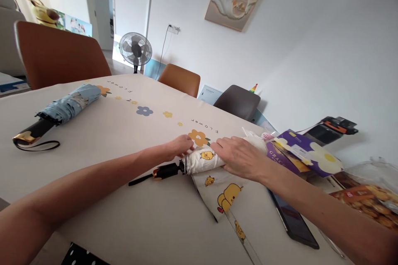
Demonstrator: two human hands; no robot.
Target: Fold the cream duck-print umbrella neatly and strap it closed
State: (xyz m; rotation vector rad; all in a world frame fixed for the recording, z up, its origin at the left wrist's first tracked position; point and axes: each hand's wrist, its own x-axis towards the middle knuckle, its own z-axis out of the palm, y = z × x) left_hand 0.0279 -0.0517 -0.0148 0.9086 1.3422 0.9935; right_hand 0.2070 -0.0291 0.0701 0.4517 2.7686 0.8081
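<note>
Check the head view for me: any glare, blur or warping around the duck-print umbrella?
Head view: soft, even daylight, no glare on the duck-print umbrella; left hand and right hand sharp; wide-angle warping tilts the wall and stretches the frame edges.

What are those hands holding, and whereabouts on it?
The duck-print umbrella, by its rolled canopy: left hand near the black handle, right hand over the middle.

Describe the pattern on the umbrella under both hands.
The umbrella is white with yellow ducks; head view shows it.
</note>
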